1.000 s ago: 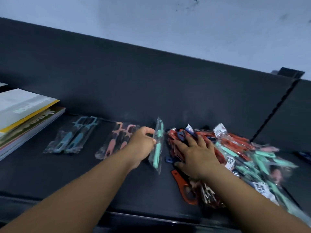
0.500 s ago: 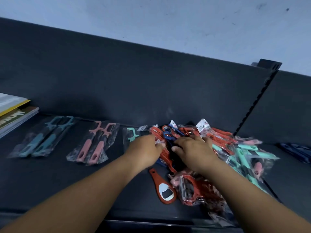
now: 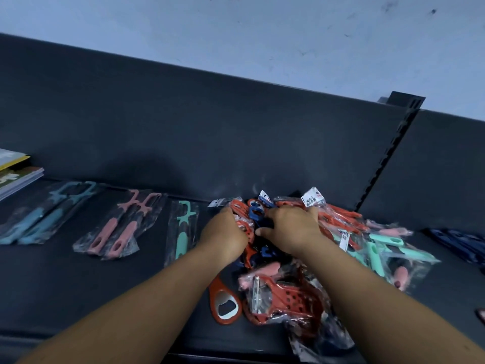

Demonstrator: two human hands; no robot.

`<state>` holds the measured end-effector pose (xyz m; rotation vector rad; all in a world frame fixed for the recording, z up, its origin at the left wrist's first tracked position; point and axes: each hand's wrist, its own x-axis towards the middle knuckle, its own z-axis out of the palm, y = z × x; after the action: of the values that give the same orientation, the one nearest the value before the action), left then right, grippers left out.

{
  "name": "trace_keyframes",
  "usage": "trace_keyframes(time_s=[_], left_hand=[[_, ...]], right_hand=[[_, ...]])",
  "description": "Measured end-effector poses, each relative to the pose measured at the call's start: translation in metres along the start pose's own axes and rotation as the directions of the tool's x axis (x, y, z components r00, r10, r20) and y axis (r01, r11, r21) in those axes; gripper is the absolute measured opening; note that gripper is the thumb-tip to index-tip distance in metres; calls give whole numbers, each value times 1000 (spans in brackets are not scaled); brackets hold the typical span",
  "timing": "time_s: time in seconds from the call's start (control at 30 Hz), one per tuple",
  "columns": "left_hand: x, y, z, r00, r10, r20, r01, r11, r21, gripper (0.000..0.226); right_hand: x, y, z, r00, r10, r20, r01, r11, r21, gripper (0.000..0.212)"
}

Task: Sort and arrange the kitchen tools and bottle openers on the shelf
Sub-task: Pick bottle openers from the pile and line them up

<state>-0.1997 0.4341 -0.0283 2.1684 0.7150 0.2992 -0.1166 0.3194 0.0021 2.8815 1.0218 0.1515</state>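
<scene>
A mixed pile of bagged kitchen tools in red, mint, pink and dark blue lies at the right of the dark shelf. My left hand and my right hand both press into the pile's left part, fingers curled among red and blue pieces; what each grips is hidden. To the left lie sorted groups: two blue peelers, two pink peelers, and one mint peeler in its bag. A red bottle opener lies loose at the front, beside a red bagged peeler.
Books are stacked at the far left. A slotted upright divides the shelf's back panel; dark blue bagged items lie beyond it on the right. The shelf's front edge runs just below my forearms.
My left hand has laid the mint peeler down beside the pink pair and moved right into the pile. My right hand has shifted slightly within the pile. The view has panned right.
</scene>
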Motion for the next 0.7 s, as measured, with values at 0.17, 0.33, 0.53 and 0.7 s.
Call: trace_keyframes(time_s=[0.17,0.33,0.53,0.7], left_hand=[[3,8,16,994,-61,-91,59,998,-25,27],[3,18,22,983,-119,-137,81,963,-257,18],[6,18,24,980,-57,-190,55,998,-15,12],[-9,35,26,968,194,-160,-76,832,550,52]], right_hand=[[2,14,2,1000,-5,-3,5,999,37,31],[18,13,2,991,36,130,-42,998,48,35],[12,37,-4,993,48,-104,-16,957,290,26],[-2,83,-10,974,219,-51,-36,375,926,25]])
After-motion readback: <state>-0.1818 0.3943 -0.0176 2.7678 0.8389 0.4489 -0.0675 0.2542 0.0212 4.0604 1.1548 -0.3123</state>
